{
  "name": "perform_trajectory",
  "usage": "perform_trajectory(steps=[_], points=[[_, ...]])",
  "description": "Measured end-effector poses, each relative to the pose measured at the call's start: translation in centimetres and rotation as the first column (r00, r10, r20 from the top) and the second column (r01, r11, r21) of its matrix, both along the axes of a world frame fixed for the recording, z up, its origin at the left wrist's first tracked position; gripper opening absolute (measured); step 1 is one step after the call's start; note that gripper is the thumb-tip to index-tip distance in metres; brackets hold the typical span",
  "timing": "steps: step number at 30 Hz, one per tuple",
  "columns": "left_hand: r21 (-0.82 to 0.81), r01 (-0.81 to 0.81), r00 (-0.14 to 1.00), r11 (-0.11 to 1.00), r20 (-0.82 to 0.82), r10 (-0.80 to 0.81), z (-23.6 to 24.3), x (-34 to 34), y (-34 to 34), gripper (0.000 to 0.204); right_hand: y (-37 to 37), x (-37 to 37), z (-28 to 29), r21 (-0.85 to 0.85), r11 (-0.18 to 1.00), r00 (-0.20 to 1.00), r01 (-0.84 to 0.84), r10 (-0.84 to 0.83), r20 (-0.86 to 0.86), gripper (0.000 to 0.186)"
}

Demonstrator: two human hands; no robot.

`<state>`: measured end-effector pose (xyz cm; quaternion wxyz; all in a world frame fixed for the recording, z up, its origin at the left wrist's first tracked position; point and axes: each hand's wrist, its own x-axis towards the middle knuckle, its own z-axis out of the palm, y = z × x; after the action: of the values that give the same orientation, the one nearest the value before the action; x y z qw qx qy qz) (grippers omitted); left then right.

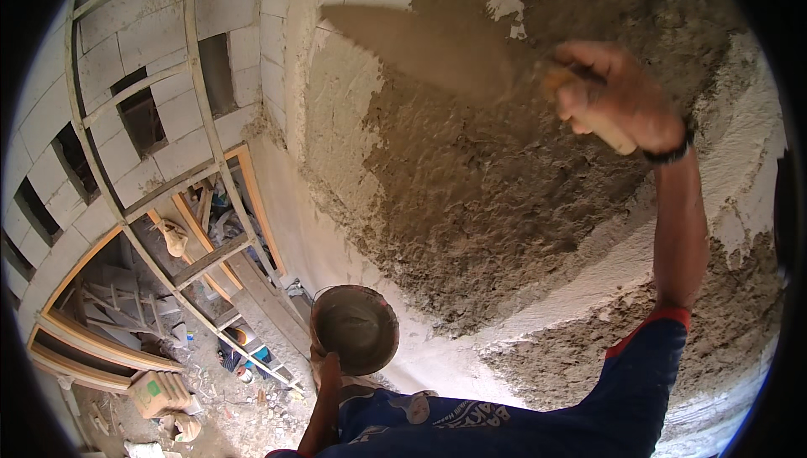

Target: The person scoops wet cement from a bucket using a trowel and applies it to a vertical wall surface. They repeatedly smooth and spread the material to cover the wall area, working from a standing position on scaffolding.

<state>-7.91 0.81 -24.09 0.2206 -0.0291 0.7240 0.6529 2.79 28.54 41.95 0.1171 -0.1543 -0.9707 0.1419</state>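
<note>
My right hand [622,100] is raised at the upper right, fingers wrapped round the handle of a pointed trowel [429,50]. The blade points left across the wall and is blurred by motion. Behind it, rough wet mortar [496,180] covers much of the wall. Low in the middle, my left hand [328,367] grips the near left side of a round bucket [396,330]. Grey mortar [357,323] is visible inside the bucket. Part of the left hand is hidden by the bucket.
A ladder [192,21] stands at the left in front of a pale block wall [168,29] with narrow openings. Wooden frames [261,210] and planks lie beyond it. Stacked bags [160,395] and scattered debris cover the floor far below. A pale ledge [580,277] crosses the mortared wall.
</note>
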Motion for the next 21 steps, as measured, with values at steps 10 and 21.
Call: perform_trajectory(steps=[10, 21], points=[[0.157, -0.06, 0.997, 0.986, -0.048, 0.068, -3.8, 0.1, 0.3, 0.052, 2.3, 1.6, 8.7, 0.235, 0.889, 0.846, 0.393, -0.249, -0.472, 0.025], [0.406, -0.192, 0.979, 0.894, 0.138, 0.147, -4.6, 0.9, 0.6, 0.056, 4.2, -0.6, -12.7, 0.158, 0.954, 0.936, 0.254, -0.283, 0.209, 0.082]])
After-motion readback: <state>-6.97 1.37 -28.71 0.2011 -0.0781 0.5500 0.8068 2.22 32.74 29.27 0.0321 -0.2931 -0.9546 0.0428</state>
